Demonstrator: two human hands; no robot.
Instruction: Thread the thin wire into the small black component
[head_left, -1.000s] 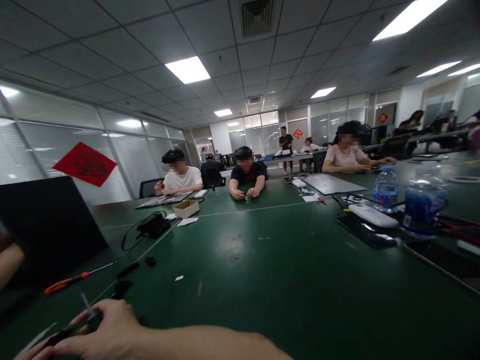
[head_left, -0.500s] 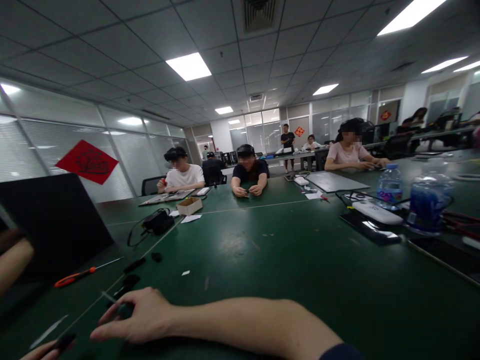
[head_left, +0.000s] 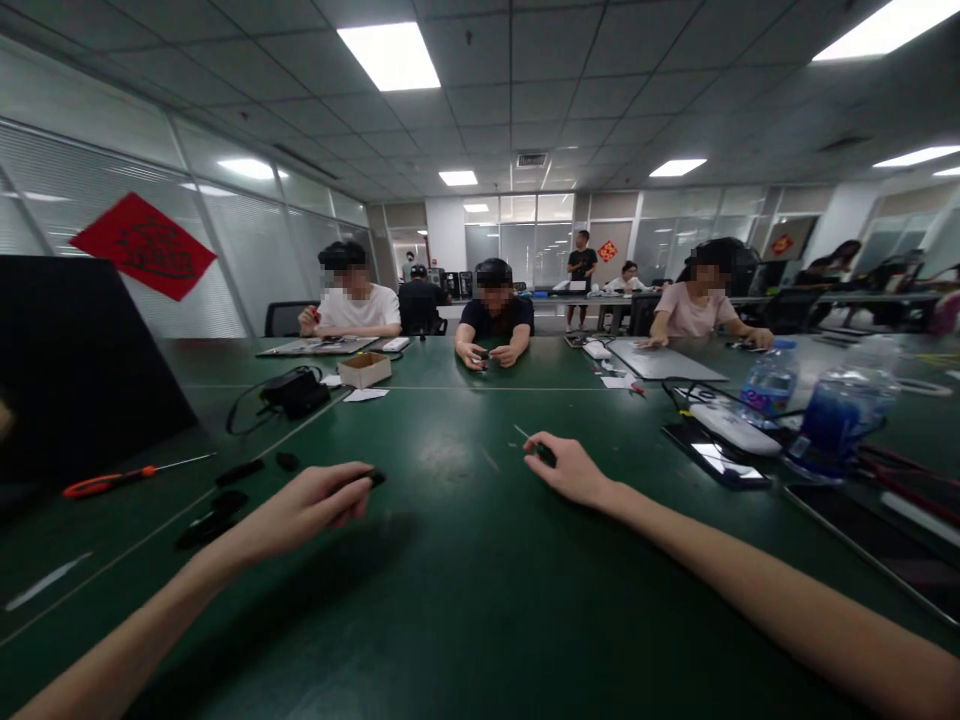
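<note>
A small dark object (head_left: 376, 478) is pinched at the fingertips of the left hand (head_left: 307, 507), and a thin metal-shafted tool (head_left: 541, 450), seemingly a small screwdriver, is pinched by the right hand (head_left: 571, 472). An orange-handled screwdriver (head_left: 112, 480) is laid out left of the left hand; beyond the right hand, a water bottle (head_left: 769, 382) is seen, its label too small to be read.

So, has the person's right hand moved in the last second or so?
Yes. The right hand has moved to the right, away from the orange-handled screwdriver, which lay much nearer it earlier.
</note>
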